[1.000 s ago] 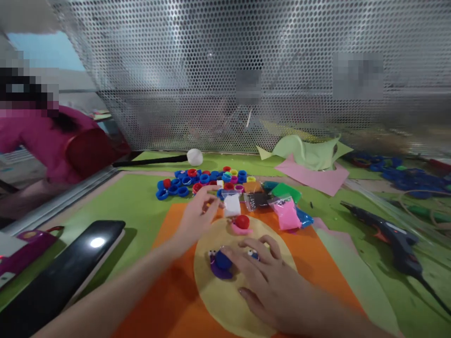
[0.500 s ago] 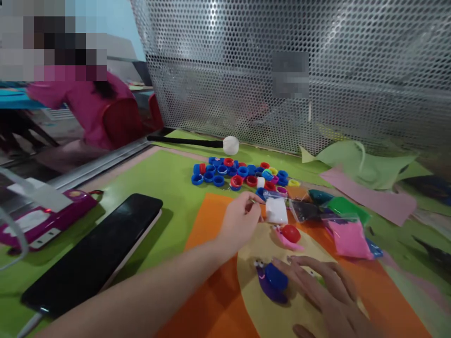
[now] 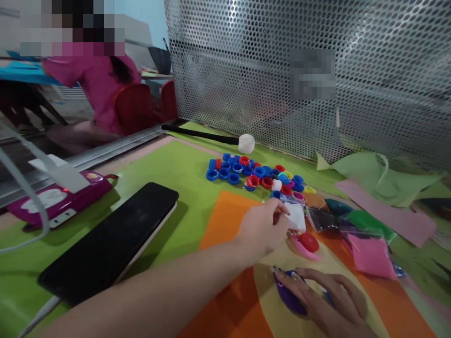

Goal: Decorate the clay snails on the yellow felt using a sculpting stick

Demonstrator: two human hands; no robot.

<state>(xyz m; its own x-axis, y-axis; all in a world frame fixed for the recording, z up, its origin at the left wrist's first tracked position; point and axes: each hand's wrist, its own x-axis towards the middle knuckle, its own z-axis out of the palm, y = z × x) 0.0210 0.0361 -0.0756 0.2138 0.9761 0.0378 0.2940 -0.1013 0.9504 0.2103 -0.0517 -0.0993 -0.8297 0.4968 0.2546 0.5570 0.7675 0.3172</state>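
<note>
Two-handed adjusting step, likely; next move calls for light, steady fingers. Green desk, orange sheet on it, yellow circle on that. Left hand: fingers curled by white packet at sheet's far edge, hold can't tell. Right hand: fingers apart over purple figure near circle's left edge, clamp can't tell.

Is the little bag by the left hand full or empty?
Not empty: white stuff shows inside the little bag. The left hand hides part, so how full, I can't tell.
</note>
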